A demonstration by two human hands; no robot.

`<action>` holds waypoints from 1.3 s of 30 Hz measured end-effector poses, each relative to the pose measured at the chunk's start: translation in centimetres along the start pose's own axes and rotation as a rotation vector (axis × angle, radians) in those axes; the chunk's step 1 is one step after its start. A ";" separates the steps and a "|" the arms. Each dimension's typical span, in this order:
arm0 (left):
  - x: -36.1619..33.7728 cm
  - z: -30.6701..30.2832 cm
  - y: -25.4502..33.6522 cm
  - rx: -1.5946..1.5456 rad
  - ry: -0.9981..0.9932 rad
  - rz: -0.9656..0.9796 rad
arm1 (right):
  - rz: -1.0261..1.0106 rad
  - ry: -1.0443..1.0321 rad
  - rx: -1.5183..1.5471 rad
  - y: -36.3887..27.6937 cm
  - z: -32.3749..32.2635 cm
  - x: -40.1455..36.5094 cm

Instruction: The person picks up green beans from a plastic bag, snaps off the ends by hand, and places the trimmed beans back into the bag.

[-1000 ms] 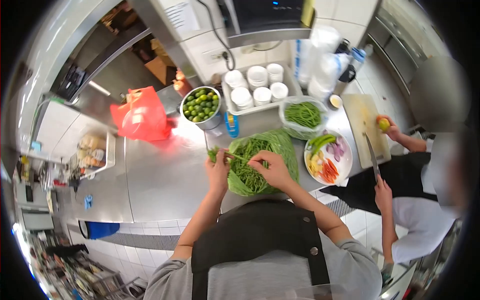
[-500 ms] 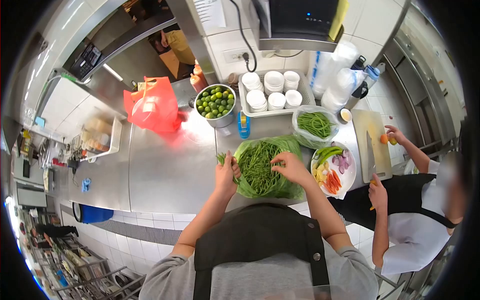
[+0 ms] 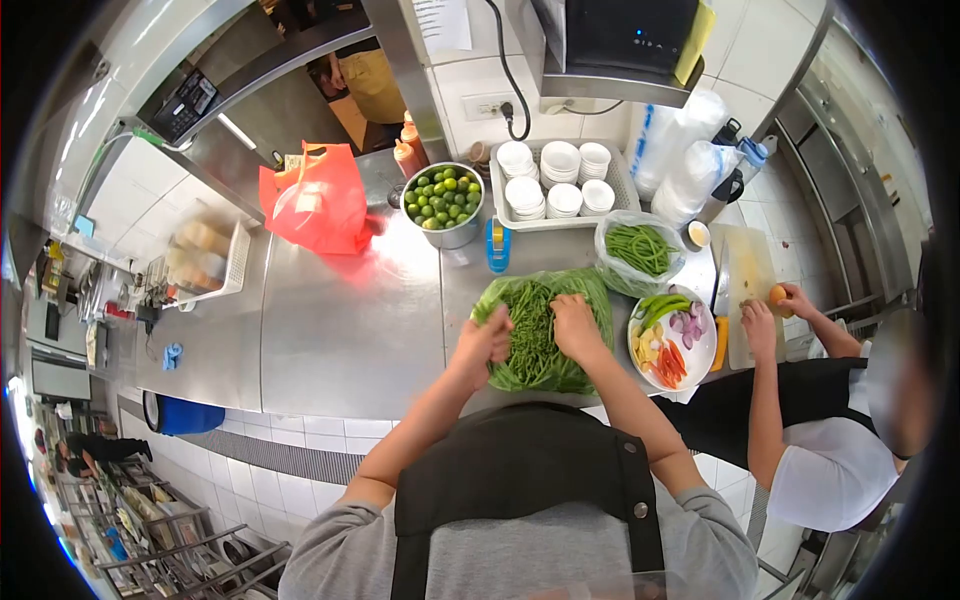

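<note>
A green plastic bag (image 3: 596, 290) lies open on the steel counter (image 3: 340, 330), full of long green beans (image 3: 530, 325). My left hand (image 3: 482, 345) is at the bag's left edge, fingers closed on a few beans. My right hand (image 3: 576, 325) reaches into the middle of the pile, fingers curled down among the beans. Whether it holds any I cannot tell.
A plate of cut vegetables (image 3: 667, 340) sits right of the bag, a smaller bag of beans (image 3: 638, 248) behind it. A pot of limes (image 3: 443, 203), a tray of white bowls (image 3: 555, 185) and a red bag (image 3: 318, 205) stand further back. A co-worker's hands (image 3: 770, 315) work at a cutting board (image 3: 745, 275).
My left hand has moved right to the bag's edge and my right hand has gone down into the beans. The co-worker has put both hands on the cutting board.
</note>
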State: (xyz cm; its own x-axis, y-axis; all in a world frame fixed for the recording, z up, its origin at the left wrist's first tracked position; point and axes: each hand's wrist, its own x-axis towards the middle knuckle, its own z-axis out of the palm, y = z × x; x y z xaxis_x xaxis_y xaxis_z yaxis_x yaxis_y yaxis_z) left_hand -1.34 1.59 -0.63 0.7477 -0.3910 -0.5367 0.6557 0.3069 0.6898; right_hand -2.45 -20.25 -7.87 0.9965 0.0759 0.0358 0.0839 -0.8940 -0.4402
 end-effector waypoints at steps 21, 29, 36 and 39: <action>-0.9 4.0 -2.1 0.187 -0.007 0.140 | -0.144 0.394 0.604 -5.5 -10.9 -2.2; -0.2 4.2 -1.2 0.671 -0.033 0.672 | -0.121 0.225 0.779 -6.7 -11.0 -2.0; -0.8 3.7 -0.9 0.777 0.001 0.569 | -0.059 0.223 0.798 -6.8 -10.2 -2.1; -0.1 3.2 -1.9 0.673 0.007 0.574 | -0.029 0.209 0.826 -6.9 -9.9 -1.9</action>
State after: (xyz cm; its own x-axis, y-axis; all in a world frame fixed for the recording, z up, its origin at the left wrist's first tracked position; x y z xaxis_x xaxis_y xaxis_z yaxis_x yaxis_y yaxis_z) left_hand -2.93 -1.71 -0.34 0.9447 -0.3273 -0.0209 -0.0204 -0.1222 0.9923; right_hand -4.95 -18.62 4.00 0.9806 -0.0614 0.1862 0.1624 -0.2781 -0.9467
